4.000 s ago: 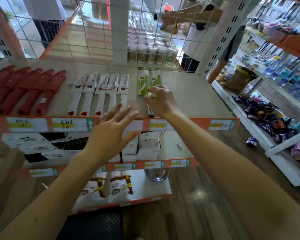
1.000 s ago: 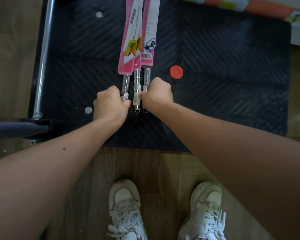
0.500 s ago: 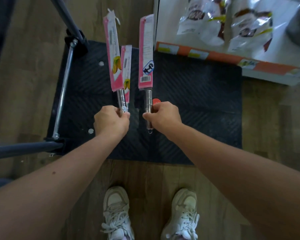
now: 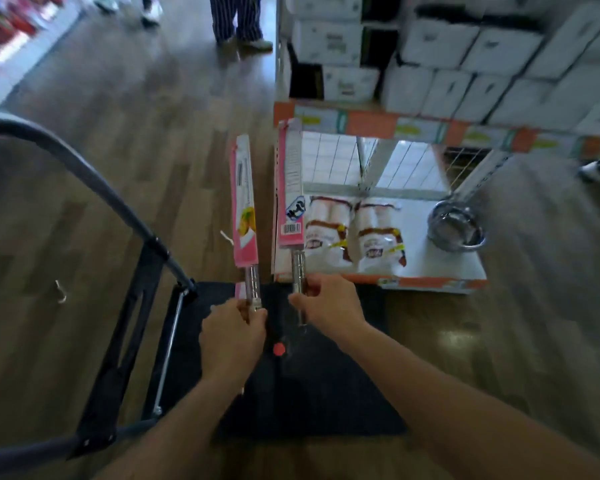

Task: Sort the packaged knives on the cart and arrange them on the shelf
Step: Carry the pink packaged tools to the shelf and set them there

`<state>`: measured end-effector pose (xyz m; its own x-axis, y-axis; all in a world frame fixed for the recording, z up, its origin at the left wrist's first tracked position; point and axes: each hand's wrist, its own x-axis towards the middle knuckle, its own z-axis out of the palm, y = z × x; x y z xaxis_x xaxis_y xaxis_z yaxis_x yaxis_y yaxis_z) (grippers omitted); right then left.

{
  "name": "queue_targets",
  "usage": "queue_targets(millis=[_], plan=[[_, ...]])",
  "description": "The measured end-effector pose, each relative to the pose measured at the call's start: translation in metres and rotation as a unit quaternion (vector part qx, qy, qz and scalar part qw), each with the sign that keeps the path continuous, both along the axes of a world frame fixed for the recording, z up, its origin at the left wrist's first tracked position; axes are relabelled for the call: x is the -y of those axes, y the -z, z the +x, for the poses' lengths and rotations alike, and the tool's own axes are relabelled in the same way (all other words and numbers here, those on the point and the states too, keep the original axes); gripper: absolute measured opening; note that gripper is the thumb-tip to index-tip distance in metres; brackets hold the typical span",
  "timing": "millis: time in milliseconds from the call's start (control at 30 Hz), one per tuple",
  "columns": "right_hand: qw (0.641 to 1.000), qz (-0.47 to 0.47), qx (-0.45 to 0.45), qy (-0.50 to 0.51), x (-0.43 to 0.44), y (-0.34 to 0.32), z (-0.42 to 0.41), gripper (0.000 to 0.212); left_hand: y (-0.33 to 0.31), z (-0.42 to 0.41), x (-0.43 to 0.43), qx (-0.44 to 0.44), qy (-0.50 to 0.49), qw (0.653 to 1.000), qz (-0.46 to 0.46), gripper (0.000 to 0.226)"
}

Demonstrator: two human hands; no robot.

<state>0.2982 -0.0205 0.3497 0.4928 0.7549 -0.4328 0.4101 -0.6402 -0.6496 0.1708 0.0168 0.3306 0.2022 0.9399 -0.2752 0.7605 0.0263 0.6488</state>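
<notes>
1. The cart deck point(image 4: 312, 393) is the landmark: a black ribbed platform low in the view; both hands are raised above its far end, and a small red disc point(image 4: 279, 349) lies on it between the two wrists.
2. The left hand point(image 4: 232, 341) has its grip closed round the metal handles of pink-packaged knives; one tall pink sleeve point(image 4: 245, 209) stands upright, and a scrap of a second pink sleeve point(image 4: 239, 291) peeps out just beside the handle; how many knives this hand holds is hard to make out.
3. The right hand point(image 4: 326, 306) has its grip closed on the handle of another packaged knife point(image 4: 290, 188), upright, its pink card showing a barcode and a blue-and-white mark.
4. To the left of the deck rises the cart's grey handle bar point(image 4: 84, 178), with a chrome strut point(image 4: 168, 351) beside it; its lower end is cut off by the frame edge.
5. Beyond the deck's far edge stands the shelf point(image 4: 430, 282), orange-trimmed; its lowest board carries two printed bags point(image 4: 357, 233) and a steel bowl point(image 4: 456, 226); the right-hand knife's card hides part of the left bag.
6. The tier above holds white boxes point(image 4: 465, 64), blurred, their print unreadable.
7. Further off on the wooden floor point(image 4: 84, 98), striped trouser legs point(image 4: 236, 19) of another person are cut off at the top.
</notes>
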Motion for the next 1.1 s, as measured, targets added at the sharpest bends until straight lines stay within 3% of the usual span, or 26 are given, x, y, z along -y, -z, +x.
queue_targets(millis=[433, 667, 967, 1100], plan=[[0.996, 0.09, -0.017, 0.015, 0.057, -0.193, 0.025, 0.022, -0.194, 0.007, 0.036, 0.038, -0.01, 0.997, 0.072, 0.024], [0.992, 0.109, -0.044, 0.035, 0.078, -0.266, 0.047, 0.007, -0.274, 0.024, 0.063, 0.07, 0.001, 0.993, 0.094, 0.019], [0.985, 0.16, -0.054, 0.043, 0.093, -0.331, 0.076, 0.014, -0.334, 0.053, 0.072, 0.127, 0.017, 0.983, 0.134, 0.015], [0.985, 0.162, -0.05, 0.027, 0.094, -0.34, 0.085, 0.014, -0.343, 0.061, 0.076, 0.132, 0.039, 0.979, 0.149, 0.026]])
